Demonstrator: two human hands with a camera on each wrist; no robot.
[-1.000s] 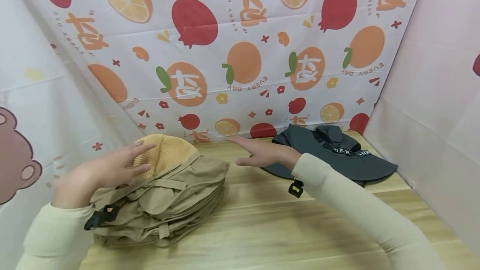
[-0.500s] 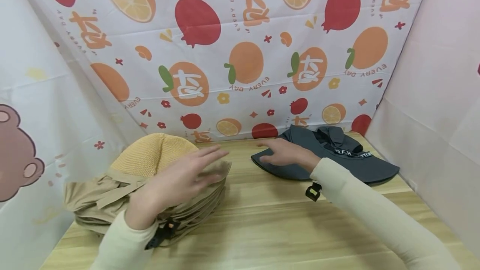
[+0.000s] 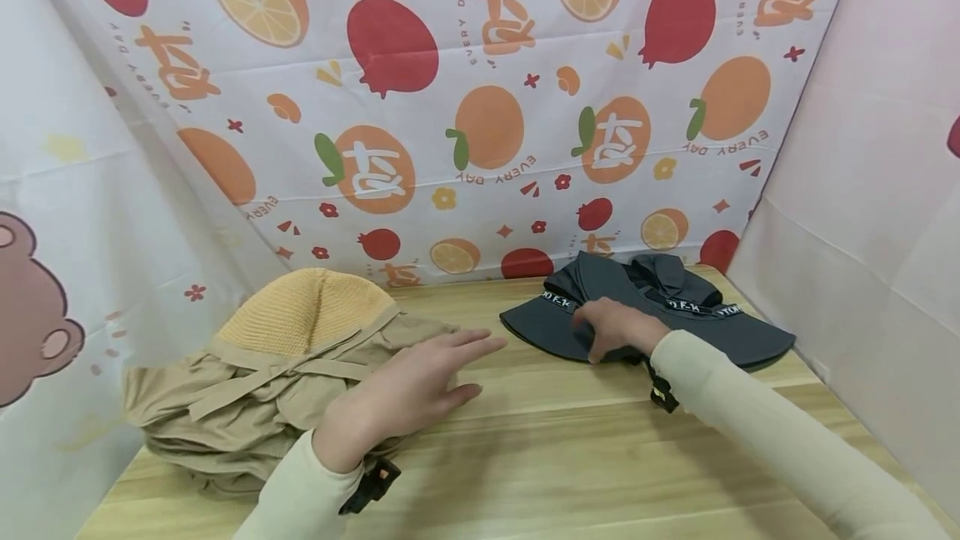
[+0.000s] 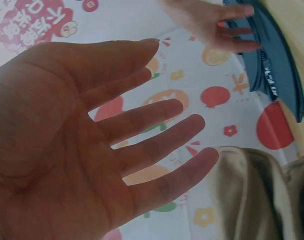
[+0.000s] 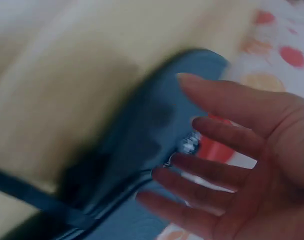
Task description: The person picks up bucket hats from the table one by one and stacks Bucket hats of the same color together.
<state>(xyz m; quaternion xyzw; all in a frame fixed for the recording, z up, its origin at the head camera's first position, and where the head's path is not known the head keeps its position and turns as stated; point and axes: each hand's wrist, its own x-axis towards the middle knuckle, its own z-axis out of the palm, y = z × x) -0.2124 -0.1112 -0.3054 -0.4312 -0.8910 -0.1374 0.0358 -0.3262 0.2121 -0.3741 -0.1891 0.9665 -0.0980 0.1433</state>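
At the left of the table, in the head view, lies a pile of khaki sun hats [image 3: 300, 394] with several layered brims and a yellow woven crown [image 3: 307, 311] on top. My left hand [image 3: 408, 390] hovers at the pile's right side, palm turned inward, its fingers extended and holding nothing. Dark blue-grey wide-brimmed headwear [image 3: 727, 340] with lettered bands lies at the back right; how many pieces cannot be told. Over its left part reaches my right hand [image 3: 618, 327]. In the right wrist view the right fingers [image 5: 207, 197] are spread and slightly bent in front of the dark brim, gripping nothing.
The wood-grain table [image 3: 555, 465] stretches between the two groups of hats. A fruit-print cloth [image 3: 487, 132] hangs along the back, with white cloth [image 3: 847, 215] at the sides. A dark strap [image 5: 37, 197] crosses the right wrist view.
The left hand has moved right, from over the khaki pile to its right side. The right hand has moved right and lower, over the dark headwear. The hats look unmoved.
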